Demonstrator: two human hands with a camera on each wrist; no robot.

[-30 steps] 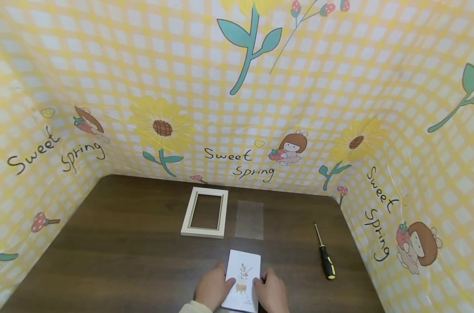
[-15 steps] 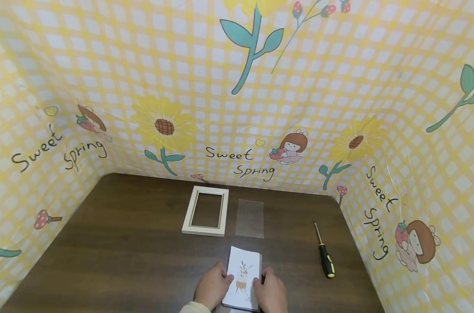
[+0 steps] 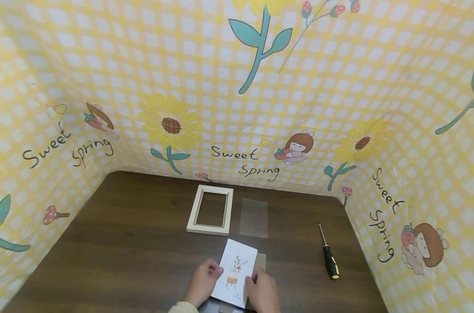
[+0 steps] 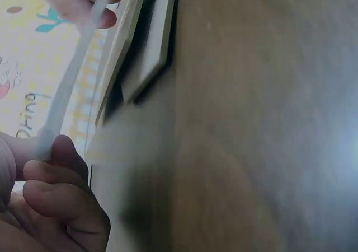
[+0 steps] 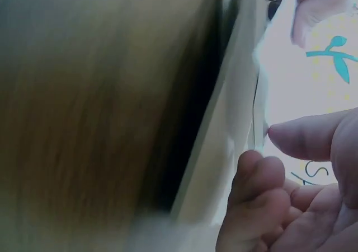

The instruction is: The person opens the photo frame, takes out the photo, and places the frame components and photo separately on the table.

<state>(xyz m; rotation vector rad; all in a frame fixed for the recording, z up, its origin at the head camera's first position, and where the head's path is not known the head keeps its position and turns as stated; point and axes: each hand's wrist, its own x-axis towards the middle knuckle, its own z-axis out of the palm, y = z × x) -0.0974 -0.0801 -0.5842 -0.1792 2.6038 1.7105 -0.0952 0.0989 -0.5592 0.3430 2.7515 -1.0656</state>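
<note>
A white picture card (image 3: 235,271), printed with a potted plant, is held tilted between both hands in the head view. My left hand (image 3: 202,280) pinches its left edge between thumb and fingers, and my right hand (image 3: 262,290) pinches its lower right edge. In the left wrist view the card (image 4: 71,84) shows edge-on, with the left hand (image 4: 53,199) gripping its near side. A grey-brown backing board (image 3: 262,261) lies under the card, mostly covered by it. The right wrist view shows the right hand's thumb and fingertips (image 5: 260,171) at the card's edge, above the pale board (image 5: 215,134).
An off-white picture frame (image 3: 229,211) lies beyond the hands, with a clear sheet (image 3: 254,218) to its right. A black-and-yellow screwdriver (image 3: 329,256) rests on the right of the dark wooden table (image 3: 123,243). Yellow checked cloth walls (image 3: 237,108) enclose the back and sides.
The card has risen off the backing board, moved left and tilted, so more of the board shows at right. Both hands have moved left with it. The head view has shifted slightly.
</note>
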